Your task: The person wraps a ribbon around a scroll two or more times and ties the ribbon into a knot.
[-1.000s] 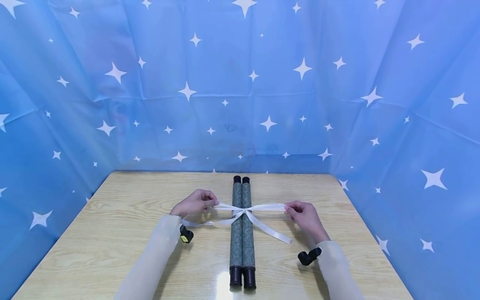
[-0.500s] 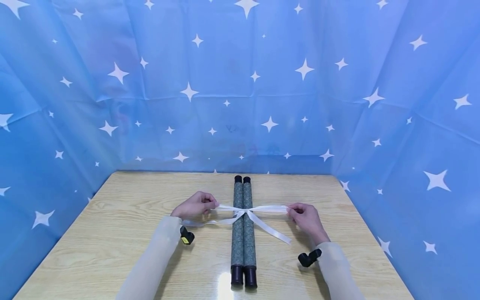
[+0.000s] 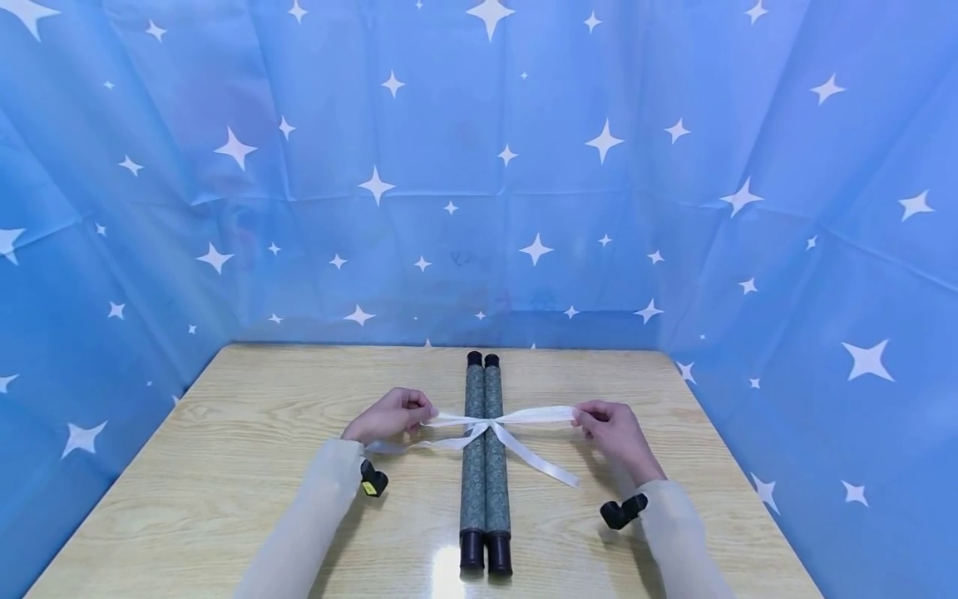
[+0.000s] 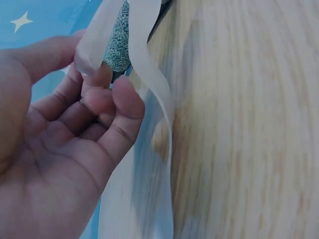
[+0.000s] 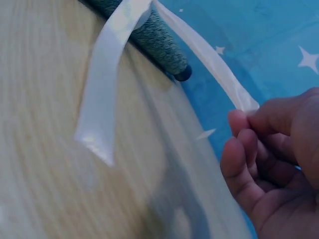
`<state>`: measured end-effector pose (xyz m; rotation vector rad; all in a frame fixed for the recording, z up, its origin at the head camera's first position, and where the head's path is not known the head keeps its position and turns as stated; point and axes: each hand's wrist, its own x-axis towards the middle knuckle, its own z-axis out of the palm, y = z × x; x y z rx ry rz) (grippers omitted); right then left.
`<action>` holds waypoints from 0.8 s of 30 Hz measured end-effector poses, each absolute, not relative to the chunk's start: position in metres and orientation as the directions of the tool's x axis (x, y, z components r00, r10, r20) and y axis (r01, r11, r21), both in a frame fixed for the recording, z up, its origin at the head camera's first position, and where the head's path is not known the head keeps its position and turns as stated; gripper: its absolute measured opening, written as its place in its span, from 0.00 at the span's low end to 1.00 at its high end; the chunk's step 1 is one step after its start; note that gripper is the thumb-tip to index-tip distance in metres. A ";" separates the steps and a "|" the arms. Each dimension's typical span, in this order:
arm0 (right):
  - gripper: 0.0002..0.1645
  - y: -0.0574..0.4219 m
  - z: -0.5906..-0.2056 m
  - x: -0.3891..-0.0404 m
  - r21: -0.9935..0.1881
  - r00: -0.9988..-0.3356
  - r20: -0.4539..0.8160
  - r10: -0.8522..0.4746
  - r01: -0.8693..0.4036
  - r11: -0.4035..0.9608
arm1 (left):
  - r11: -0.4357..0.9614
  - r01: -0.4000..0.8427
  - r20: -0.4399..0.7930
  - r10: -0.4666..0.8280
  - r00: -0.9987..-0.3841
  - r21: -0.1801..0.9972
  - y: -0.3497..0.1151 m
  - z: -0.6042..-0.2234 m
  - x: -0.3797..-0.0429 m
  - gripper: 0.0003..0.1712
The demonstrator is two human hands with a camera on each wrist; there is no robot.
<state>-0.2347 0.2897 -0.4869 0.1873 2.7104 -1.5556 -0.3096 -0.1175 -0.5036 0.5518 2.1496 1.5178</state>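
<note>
Two green patterned scrolls [image 3: 473, 487] with dark end knobs lie side by side on the table, pointing away from me. A white ribbon [image 3: 535, 414] is tied around their middle in a bow. My left hand [image 3: 392, 413] pinches the left loop between thumb and fingers; the left wrist view shows the ribbon folded at the thumb tip. On the other side my right hand [image 3: 615, 433] pinches the right loop, drawn out nearly straight. One loose tail [image 5: 102, 94] slants toward the near right, its cut end visible in the right wrist view. The other tail [image 4: 159, 89] trails left beneath my left hand.
The wood-grain table [image 3: 247, 499] extends to both sides of the scrolls. A blue curtain [image 3: 449, 249] with white stars stands behind it and along both sides. Small black wrist cameras [image 3: 624, 511] sit on both cream sleeves.
Both hands keep their pinch on the loops. The left hand has come slightly nearer to me, and the right wrist has shifted slightly right. The bow and scrolls stay in place.
</note>
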 end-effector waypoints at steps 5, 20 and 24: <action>0.20 0.291 -0.484 -0.238 -0.877 -0.995 -0.067 0.079 0.097 0.471 | 0.296 0.045 -0.121 0.520 -0.845 0.954 -0.114 -0.503 -0.309 0.11; 0.20 0.275 -0.493 -0.267 -0.910 -0.978 -0.182 0.098 0.205 0.359 | 0.289 -0.001 -0.109 0.357 -0.928 0.957 -0.100 -0.494 -0.311 0.14; 0.20 0.274 -0.495 -0.267 -0.898 -0.972 -0.218 0.091 0.236 0.372 | 0.302 0.016 -0.091 0.337 -0.937 0.953 -0.100 -0.495 -0.313 0.18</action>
